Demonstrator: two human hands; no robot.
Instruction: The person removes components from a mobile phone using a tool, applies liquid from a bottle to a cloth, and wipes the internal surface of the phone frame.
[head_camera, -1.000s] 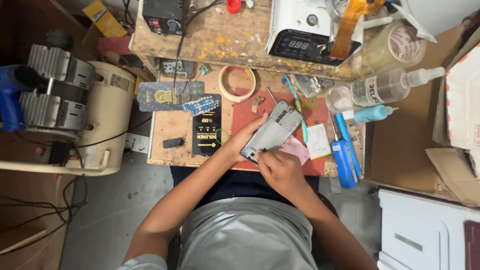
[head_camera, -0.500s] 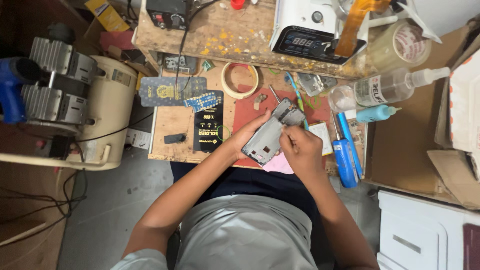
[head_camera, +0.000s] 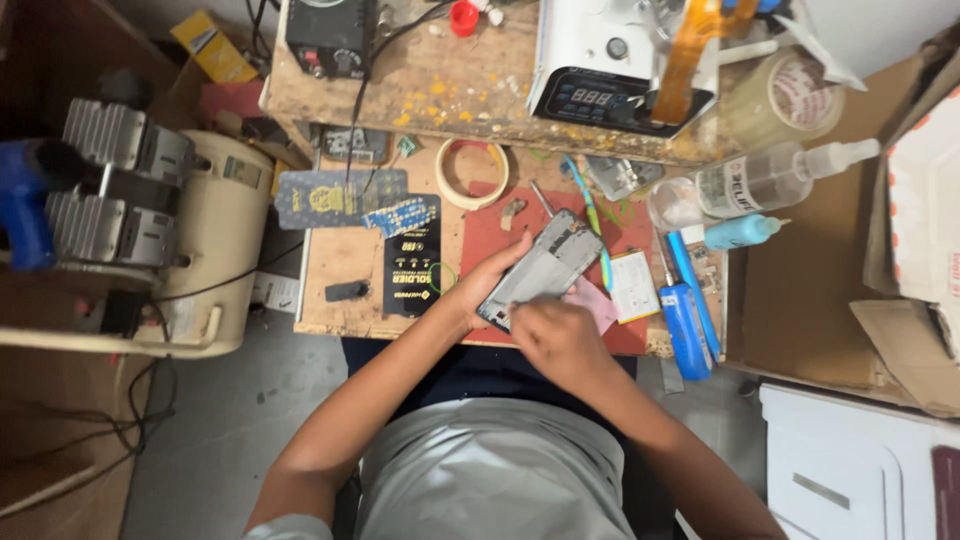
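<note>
Compared with half a second ago, the right hand (head_camera: 562, 340) has drawn back from the far end of the opened phone frame (head_camera: 541, 269) to its near end, where it now sits curled over the near corner; its fingertips are hidden beneath the knuckles, so whether they pinch a tool or press the frame directly cannot be told. The left hand (head_camera: 487, 288) is unchanged: fingers curved along the frame's left long edge, thumb under it, holding the frame tilted above the red work mat (head_camera: 480, 235). The frame's far end points away from the fingers toward a green-handled tool (head_camera: 592, 222), just beyond it. Just right of the right-hand fingers lie a pink scrap (head_camera: 596, 303) and a white battery (head_camera: 633, 286), close together; further right, blue-handled tools (head_camera: 686, 312) crowd the bench edge. Left of the left-hand fingers a black packet (head_camera: 412, 270) lies near, with open bench surface beyond it around a small dark block (head_camera: 346, 291). Beyond the fingers a tape roll (head_camera: 472, 172) sits apart.
</note>
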